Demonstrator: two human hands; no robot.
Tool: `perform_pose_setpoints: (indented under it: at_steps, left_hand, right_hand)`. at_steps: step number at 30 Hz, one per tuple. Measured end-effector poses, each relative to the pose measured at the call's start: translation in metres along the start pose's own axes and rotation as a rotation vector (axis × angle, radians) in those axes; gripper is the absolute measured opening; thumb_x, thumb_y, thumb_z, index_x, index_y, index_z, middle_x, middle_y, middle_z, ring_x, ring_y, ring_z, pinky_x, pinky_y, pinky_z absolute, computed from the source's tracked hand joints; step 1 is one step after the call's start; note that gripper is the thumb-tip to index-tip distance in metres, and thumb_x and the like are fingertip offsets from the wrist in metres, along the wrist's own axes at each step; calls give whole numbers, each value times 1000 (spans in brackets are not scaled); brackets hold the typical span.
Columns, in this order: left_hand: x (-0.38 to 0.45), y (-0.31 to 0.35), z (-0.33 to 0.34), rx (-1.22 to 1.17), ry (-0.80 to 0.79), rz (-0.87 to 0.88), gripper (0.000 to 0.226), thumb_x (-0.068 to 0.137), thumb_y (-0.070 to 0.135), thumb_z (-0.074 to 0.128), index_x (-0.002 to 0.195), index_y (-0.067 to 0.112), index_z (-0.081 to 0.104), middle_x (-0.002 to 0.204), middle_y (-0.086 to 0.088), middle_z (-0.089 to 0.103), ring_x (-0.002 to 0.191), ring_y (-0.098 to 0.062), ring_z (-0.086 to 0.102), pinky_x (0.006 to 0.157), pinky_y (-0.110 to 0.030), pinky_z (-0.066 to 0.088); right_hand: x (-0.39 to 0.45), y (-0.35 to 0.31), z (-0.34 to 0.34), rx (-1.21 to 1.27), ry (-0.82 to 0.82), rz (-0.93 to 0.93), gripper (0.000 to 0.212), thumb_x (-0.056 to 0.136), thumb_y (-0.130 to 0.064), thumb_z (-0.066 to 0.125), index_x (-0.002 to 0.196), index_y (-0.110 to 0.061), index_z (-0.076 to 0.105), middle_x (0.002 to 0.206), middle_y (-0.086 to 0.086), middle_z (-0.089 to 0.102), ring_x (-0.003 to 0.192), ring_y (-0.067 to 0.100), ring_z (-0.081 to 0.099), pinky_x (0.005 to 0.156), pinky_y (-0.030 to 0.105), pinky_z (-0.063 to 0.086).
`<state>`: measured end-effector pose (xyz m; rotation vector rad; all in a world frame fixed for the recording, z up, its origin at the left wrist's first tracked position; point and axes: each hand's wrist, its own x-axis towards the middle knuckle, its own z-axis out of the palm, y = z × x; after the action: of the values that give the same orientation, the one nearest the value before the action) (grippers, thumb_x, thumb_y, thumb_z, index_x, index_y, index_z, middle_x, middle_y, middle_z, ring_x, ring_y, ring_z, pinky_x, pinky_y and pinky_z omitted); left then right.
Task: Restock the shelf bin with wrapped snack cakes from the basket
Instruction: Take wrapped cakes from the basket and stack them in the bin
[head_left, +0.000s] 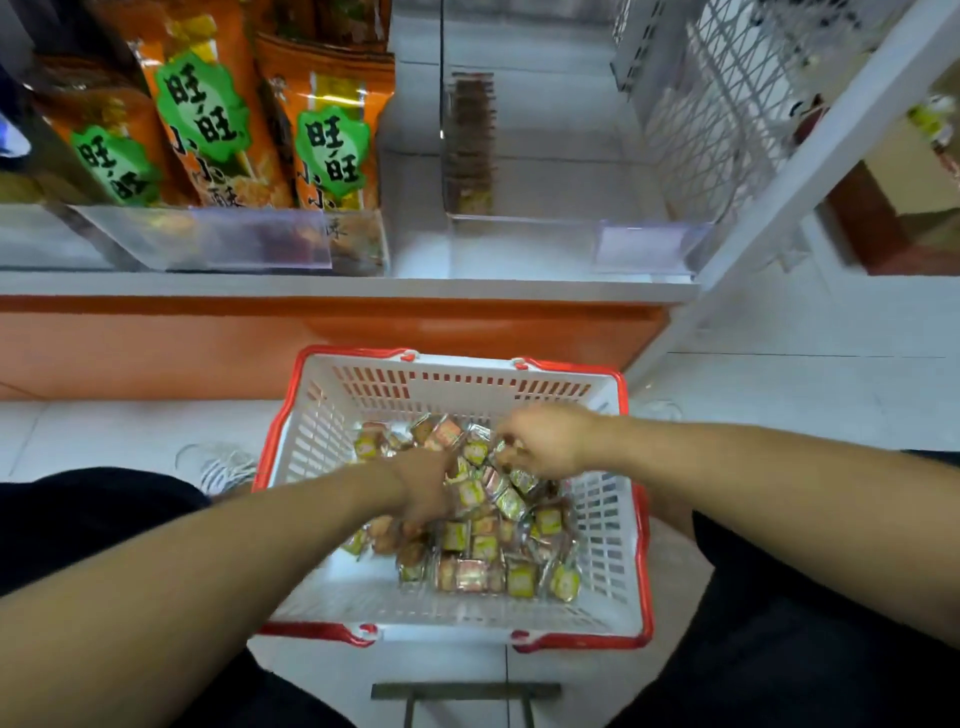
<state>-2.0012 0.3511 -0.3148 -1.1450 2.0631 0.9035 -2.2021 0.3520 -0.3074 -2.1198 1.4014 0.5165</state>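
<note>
Wrapped snack cakes (480, 525) heaped in basket (613, 525) at 6 o'clock — light, crinkly, slippery; best pinched by wrapper edges. Left hand (423, 491) buried in pile, grip unclear; right hand (545, 439) curled on cakes. Shelf bin (545, 244) at 12 — nearly bare.

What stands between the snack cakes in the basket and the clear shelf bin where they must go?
Nothing visible blocks the way. The snack cakes lie in the open-topped basket on the floor, both hands already among them. The clear shelf bin sits above and behind, open on top; only its low front wall must be cleared.
</note>
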Motion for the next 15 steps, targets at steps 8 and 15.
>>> perform_pose_setpoints:
  at_steps: [8,15]
  left_hand:
    - [60,-19,54,35,46,-72,46,87,24,62,132,22,52,133,-5,58,119,-28,58,95,-41,53]
    - [113,-23,100,-67,116,-47,64,91,34,66,147,22,39,146,-5,45,133,-29,47,107,-45,46]
  right_hand:
    - [54,16,114,127,-176,268,81,87,-7,63,155,-36,29,165,3,22,148,29,29,116,44,36]
    - [66,19,152,56,-183,299,93,85,4,62,158,-31,15,167,11,6,151,39,15,110,53,39]
